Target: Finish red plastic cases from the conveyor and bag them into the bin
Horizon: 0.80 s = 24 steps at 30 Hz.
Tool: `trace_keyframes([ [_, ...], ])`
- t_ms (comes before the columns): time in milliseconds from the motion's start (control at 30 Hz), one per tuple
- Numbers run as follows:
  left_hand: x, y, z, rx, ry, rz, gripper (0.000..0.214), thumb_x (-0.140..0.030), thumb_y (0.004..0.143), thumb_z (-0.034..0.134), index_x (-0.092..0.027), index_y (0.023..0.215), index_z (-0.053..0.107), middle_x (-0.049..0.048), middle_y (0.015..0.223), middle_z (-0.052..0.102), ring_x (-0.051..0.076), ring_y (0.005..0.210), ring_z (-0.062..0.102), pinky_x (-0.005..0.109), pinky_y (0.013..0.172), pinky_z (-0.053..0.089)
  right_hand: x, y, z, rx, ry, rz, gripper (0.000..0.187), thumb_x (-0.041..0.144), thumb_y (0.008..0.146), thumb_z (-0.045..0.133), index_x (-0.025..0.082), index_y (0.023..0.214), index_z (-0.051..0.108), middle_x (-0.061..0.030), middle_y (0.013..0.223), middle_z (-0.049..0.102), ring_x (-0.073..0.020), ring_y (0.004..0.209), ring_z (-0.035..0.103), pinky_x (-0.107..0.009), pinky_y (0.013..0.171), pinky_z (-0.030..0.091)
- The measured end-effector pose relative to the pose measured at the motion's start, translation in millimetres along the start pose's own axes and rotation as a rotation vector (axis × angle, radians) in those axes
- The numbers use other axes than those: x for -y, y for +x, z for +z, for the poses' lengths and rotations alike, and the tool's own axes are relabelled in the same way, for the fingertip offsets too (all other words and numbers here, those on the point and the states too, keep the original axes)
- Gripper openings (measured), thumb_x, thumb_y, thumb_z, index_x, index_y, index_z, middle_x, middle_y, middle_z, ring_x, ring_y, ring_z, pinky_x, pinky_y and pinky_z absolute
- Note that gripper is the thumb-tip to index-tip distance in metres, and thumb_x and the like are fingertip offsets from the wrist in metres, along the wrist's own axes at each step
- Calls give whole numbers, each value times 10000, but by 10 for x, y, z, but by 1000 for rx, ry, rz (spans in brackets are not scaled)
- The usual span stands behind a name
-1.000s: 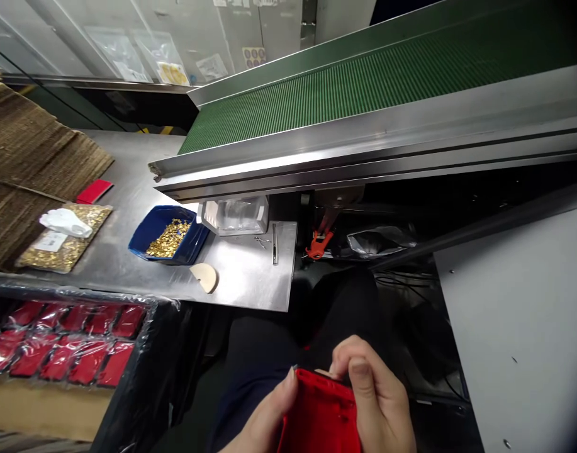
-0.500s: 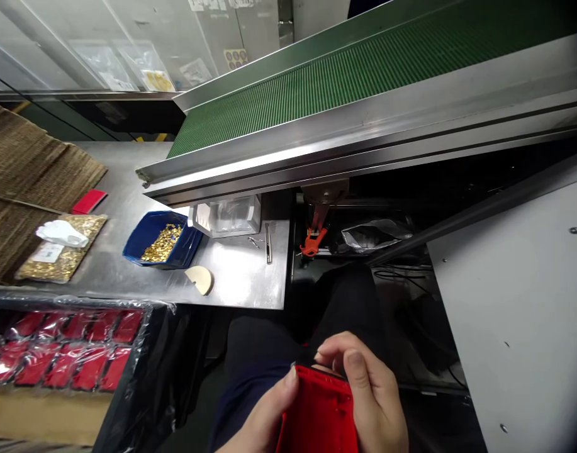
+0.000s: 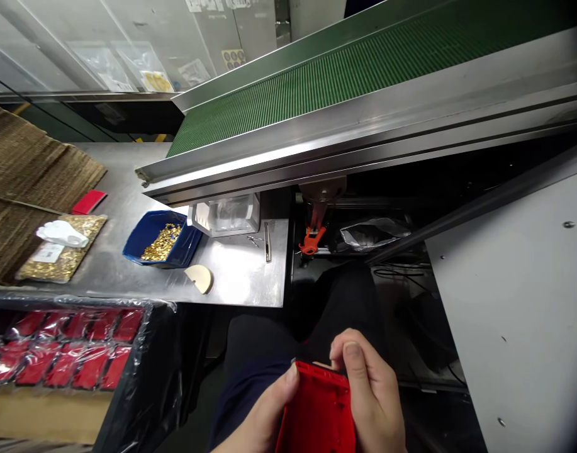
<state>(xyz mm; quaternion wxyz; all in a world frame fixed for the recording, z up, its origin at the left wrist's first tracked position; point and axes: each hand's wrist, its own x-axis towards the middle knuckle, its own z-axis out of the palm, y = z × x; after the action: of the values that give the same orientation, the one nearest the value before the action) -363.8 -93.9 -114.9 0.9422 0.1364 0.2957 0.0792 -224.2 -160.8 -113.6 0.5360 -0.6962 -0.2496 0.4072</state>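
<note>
A red plastic casing (image 3: 316,412), open and hollow on the side facing me, is held low in front of my lap. My left hand (image 3: 264,412) grips its left side, the thumb pressed on the upper left corner. Against the right side rests my right hand (image 3: 373,396), closed, with its thumb and curled fingers by the upper right corner. Whether a small part is pinched in those fingers cannot be seen. The casing's lower end runs out of view.
Wrapped red casings (image 3: 83,365) fill a plastic-lined box at left. On the metal table (image 3: 231,277) are a blue bin (image 3: 141,236) of brass parts, a bag of brass parts (image 3: 71,264), a clear bin (image 3: 231,217) and a cream disc (image 3: 201,278). A green conveyor (image 3: 288,94) crosses above.
My right hand's fingers have shifted slightly right along the casing's upper edge and curled in more. My left hand keeps its grip, and the casing has barely moved.
</note>
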Motion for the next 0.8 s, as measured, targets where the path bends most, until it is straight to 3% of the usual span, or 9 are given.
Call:
trace_keyframes([
  [100, 25, 23, -3, 8, -18, 16, 572, -591, 1005, 525, -121, 1243, 749, 175, 1175, 778, 360, 1208, 684, 515, 1204, 350, -41, -8, -5, -54, -42, -15, 426, 475, 1070, 433, 225, 789, 633, -6, 742, 604, -146, 690, 566, -251, 657, 459],
  [233, 38, -15, -12, -42, -63, -74, 540, -579, 1001, 551, -160, 1298, 720, 139, 1089, 809, 340, 1156, 717, 515, 1173, 389, -60, -26, -7, 14, 40, 15, 392, 463, 1074, 435, 233, 922, 713, -31, 850, 726, -169, 783, 667, -265, 734, 516],
  [300, 43, -41, -19, -62, -77, -108, 533, -578, 999, 561, -164, 1295, 721, 128, 1068, 816, 331, 1148, 722, 498, 1164, 399, -65, -29, -20, 40, 30, 13, 415, 469, 1079, 417, 226, 857, 671, -15, 772, 673, -157, 721, 631, -261, 691, 493],
  [433, 60, -63, -53, -73, -68, -159, 576, -616, 976, 579, -129, 1238, 742, 159, 1119, 803, 342, 1149, 719, 469, 1130, 435, -105, -38, -44, -42, -101, -21, 435, 474, 1081, 397, 226, 769, 572, 10, 707, 528, -141, 651, 522, -254, 630, 436],
  [633, 113, -80, -130, -99, -148, -176, 537, -598, 953, 639, -138, 1209, 744, 137, 1061, 816, 311, 1119, 730, 439, 1098, 460, -143, -62, -31, 36, -2, 2, 386, 461, 1077, 423, 235, 929, 699, -19, 806, 693, -166, 742, 654, -263, 706, 508],
  [800, 159, -65, -147, -184, -224, -225, 599, -644, 982, 551, -98, 1050, 787, 158, 1023, 826, 267, 965, 779, 352, 963, 536, -128, -54, -37, -145, -176, -60, 405, 473, 1057, 468, 232, 772, 625, -2, 741, 585, -155, 705, 551, -254, 683, 456],
])
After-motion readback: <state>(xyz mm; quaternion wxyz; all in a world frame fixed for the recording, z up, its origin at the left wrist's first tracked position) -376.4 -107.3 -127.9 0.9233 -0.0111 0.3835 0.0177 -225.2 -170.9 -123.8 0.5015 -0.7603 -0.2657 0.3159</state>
